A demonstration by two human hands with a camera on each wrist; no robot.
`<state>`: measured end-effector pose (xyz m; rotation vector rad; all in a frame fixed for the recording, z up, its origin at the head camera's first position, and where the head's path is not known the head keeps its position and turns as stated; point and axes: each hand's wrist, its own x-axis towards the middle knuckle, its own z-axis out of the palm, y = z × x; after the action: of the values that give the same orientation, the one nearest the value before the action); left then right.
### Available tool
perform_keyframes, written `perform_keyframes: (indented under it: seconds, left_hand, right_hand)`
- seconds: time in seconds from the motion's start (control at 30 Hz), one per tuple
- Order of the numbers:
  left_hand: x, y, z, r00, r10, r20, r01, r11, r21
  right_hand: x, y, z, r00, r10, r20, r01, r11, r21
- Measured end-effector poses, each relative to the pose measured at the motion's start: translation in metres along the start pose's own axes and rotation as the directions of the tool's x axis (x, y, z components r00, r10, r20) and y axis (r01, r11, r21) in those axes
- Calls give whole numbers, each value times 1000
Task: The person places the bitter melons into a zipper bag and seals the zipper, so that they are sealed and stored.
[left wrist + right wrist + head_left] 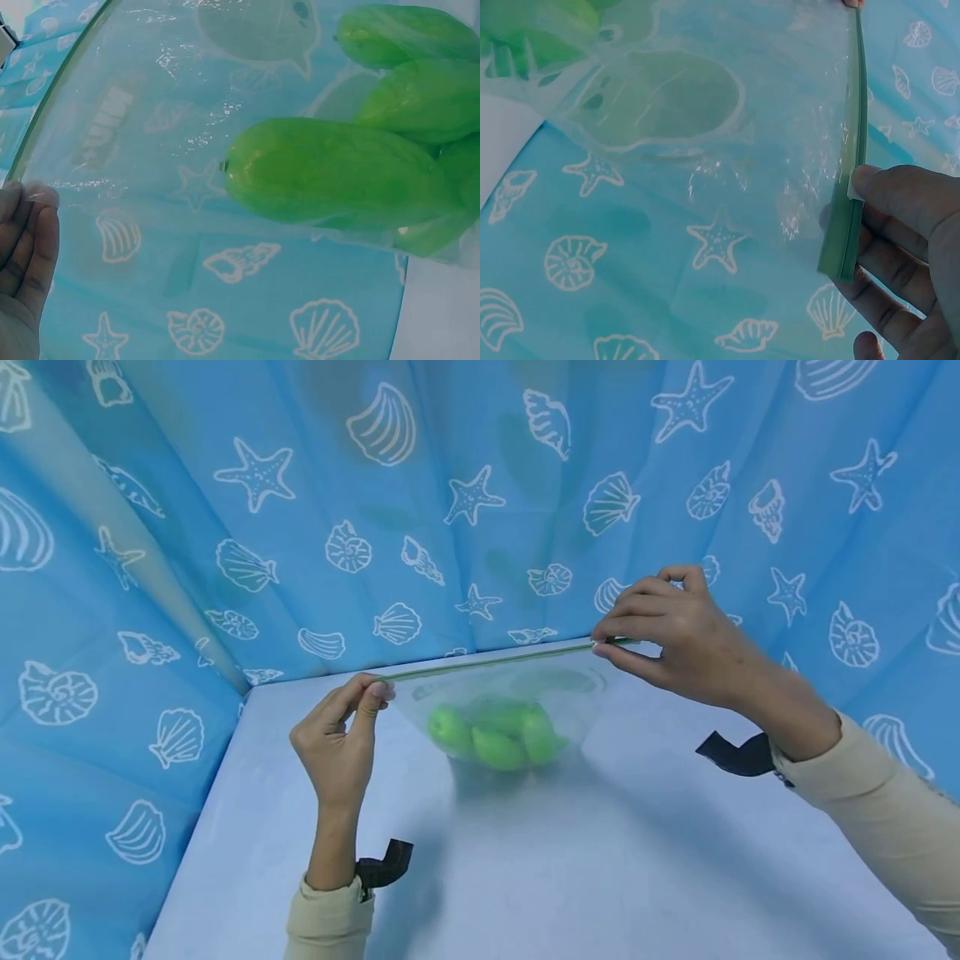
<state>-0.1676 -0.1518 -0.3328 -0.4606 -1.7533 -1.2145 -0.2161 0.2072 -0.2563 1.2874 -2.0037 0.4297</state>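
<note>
A clear zip bag (592, 693) with a green zip strip (487, 662) hangs stretched between both hands over the table. Several green, mango-shaped fruits (498, 747) lie in its lower part. My left hand (337, 743) pinches the top left corner between thumb and fingers. Near the opposite end of the strip, my right hand (675, 635) pinches a small white slider (855, 186), thumb on one side and fingers behind. The right wrist view shows the strip's end poking out below that thumb. Through the film in the left wrist view, the fruits (330, 169) press against one another.
The white tabletop (600, 877) spreads beneath the bag and arms. A blue curtain (300, 568) with white shell and starfish drawings stands behind it and at both sides. A black wrist mount (386, 864) sticks out from the left sleeve, another (738, 754) from the right.
</note>
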Motion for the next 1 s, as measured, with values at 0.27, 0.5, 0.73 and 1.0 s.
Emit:
perform_keyframes:
  seconds: [0.27,0.5,0.73,1.0]
  left_hand:
    - [-4,-11,-3,1000,-9,-22,9,1000,16]
    - [-6,-11,-6,999,-23,-22,24,1000,16]
    - [-3,4,-4,1000,-24,-6,24,1000,1]
    - [9,-9,-17,974,-36,222,18,996,84]
  right_hand:
    - [-6,1,-8,1000,10,14,-10,1000,-22]
    - [-12,2,-14,999,32,18,-31,999,-42]
    - [-17,1,-18,999,38,17,-37,998,-42]
    - [-17,5,-16,993,83,88,-89,994,59]
